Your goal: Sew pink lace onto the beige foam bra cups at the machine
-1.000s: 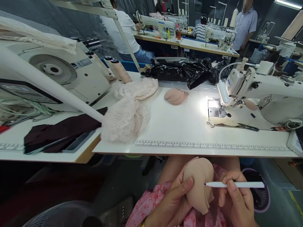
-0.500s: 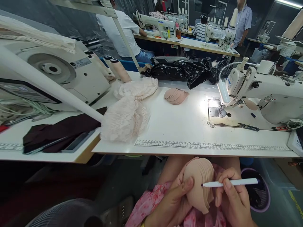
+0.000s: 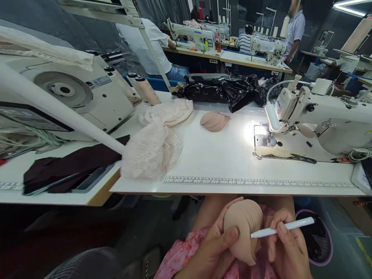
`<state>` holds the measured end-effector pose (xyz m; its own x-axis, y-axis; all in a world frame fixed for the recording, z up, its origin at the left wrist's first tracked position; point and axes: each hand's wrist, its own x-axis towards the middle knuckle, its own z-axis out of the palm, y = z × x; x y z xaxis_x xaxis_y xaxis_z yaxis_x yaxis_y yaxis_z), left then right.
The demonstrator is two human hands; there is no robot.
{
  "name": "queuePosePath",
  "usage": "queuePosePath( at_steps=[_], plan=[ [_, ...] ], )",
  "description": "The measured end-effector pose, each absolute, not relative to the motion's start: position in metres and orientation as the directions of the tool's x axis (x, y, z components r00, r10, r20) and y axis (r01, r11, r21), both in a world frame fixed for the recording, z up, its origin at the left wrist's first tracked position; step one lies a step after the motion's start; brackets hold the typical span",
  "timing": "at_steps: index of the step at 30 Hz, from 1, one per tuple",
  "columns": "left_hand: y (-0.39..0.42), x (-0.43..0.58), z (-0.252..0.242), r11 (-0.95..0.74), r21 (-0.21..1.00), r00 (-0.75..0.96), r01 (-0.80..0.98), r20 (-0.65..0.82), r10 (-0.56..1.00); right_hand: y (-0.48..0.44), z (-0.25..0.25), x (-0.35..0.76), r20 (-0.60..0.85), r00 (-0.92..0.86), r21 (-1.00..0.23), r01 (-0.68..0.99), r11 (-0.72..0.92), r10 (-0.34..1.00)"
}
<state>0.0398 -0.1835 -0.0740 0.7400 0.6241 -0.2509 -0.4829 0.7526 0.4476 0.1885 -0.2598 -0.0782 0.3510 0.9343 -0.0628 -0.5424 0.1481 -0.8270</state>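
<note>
Above my lap, my left hand [image 3: 216, 244] is closed round a fanned stack of beige bra cup pads [image 3: 242, 228], its thumb pressed on the front piece. My right hand [image 3: 287, 240] pinches a white marker pen [image 3: 281, 228] between thumb and fingers. The pen lies nearly level, and its tip points left at the edges of the stack. Whether the tip touches the pads I cannot tell. A similar fanned pile of beige pads [image 3: 215, 121] lies on the white table.
A sewing machine [image 3: 319, 116] with a lit lamp stands at the table's right, scissors [image 3: 302, 158] beside it. Cream lace [image 3: 152, 147] and a black plastic bag [image 3: 221, 91] lie on the table. A ruler strip [image 3: 255, 181] runs along its front edge. A purple-rimmed bin [image 3: 328, 248] is low right.
The marker pen's tip has moved slightly right and down, and the pen tilts a little more. The stack sits slightly lower in view. Both hands keep their hold.
</note>
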Motion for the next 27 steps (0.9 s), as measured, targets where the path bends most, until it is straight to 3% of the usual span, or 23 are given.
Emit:
queuePosePath(
  at_steps=[5,12,27],
  plan=[
    [-0.184,0.037,-0.089,0.71,0.52,0.743,-0.476,-0.195,0.641,-0.257,-0.075,0.202,0.036,0.438,-0.865,-0.437,0.248,0.898],
    [-0.185,0.034,-0.091,0.699,0.563,0.728,-0.44,-0.232,0.645,-0.256,-0.062,0.215,0.125,0.406,-0.92,-0.295,0.259,0.905],
    [-0.184,0.037,-0.087,0.737,0.511,0.74,-0.443,-0.256,0.623,-0.255,-0.055,0.217,0.058,0.393,-0.952,-0.255,0.169,0.918]
  ],
)
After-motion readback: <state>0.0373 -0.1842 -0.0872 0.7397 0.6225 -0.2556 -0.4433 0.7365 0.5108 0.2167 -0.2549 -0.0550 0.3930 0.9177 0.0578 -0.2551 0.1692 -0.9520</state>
